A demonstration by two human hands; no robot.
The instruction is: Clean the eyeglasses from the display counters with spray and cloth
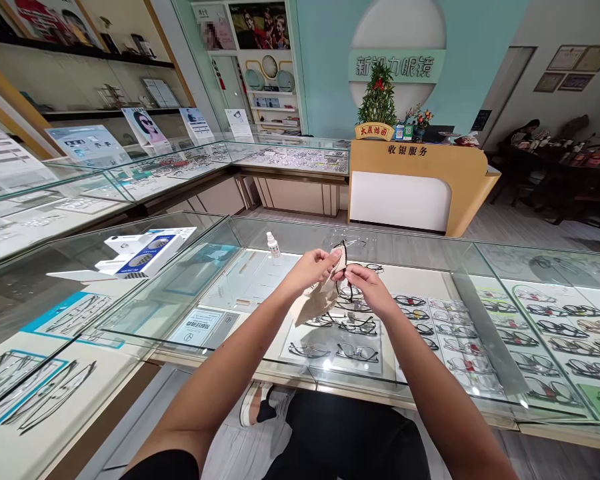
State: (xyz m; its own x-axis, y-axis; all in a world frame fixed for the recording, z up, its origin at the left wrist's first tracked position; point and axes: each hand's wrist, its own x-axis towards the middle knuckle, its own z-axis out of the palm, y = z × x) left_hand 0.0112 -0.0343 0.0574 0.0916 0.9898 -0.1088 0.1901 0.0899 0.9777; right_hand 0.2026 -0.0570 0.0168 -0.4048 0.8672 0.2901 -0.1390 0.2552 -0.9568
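Spectacles [345, 253], right of the white bottle [273, 245], seem light and fragile: hold by the edges. Left fingers [325, 257] pinch soft cloth [316, 305]; right fingers [359, 273] grasp the spectacles.

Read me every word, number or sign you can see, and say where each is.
"新视力眼镜": wall sign, partly hidden by the plant.
"收银服务": desk.
"大展鸿图": plaque.
Too small or blurred to read: bottle, box, card, posters, certificates.
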